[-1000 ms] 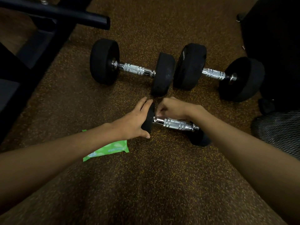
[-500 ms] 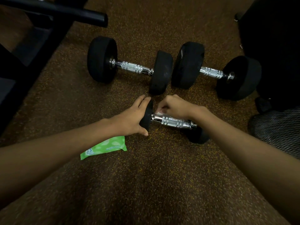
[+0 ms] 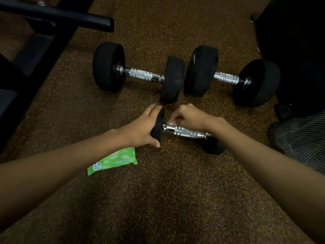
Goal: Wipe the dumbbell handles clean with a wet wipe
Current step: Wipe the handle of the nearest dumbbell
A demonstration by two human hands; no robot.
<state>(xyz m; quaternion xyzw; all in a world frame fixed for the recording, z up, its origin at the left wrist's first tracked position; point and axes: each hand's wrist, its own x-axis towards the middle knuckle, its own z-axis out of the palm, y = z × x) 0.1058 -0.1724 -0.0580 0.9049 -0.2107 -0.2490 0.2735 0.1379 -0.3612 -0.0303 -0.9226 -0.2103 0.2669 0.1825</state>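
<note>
Three dumbbells lie on the floor [image 3: 175, 199]. Head view: left hand [image 3: 142, 130] clamps the small dumbbell [image 3: 186, 132] by its weight, likely steadying it, while right hand [image 3: 189, 118] pinches a wet wipe [image 3: 171, 123] against its handle.

The small dumbbell [image 3: 188, 133] lies on its side on the speckled brown floor [image 3: 167, 191], its chrome knurled handle running left to right between two black end weights; a white wet wipe [image 3: 171, 122] is pressed against the handle's left end. Two larger dumbbells lie farther away, end to end: the left large dumbbell [image 3: 140, 75] and the right large dumbbell [image 3: 228, 79], each with a chrome handle and black round weights. The green wet wipe pack [image 3: 112, 161] lies flat nearer the camera, left of the small dumbbell.
</note>
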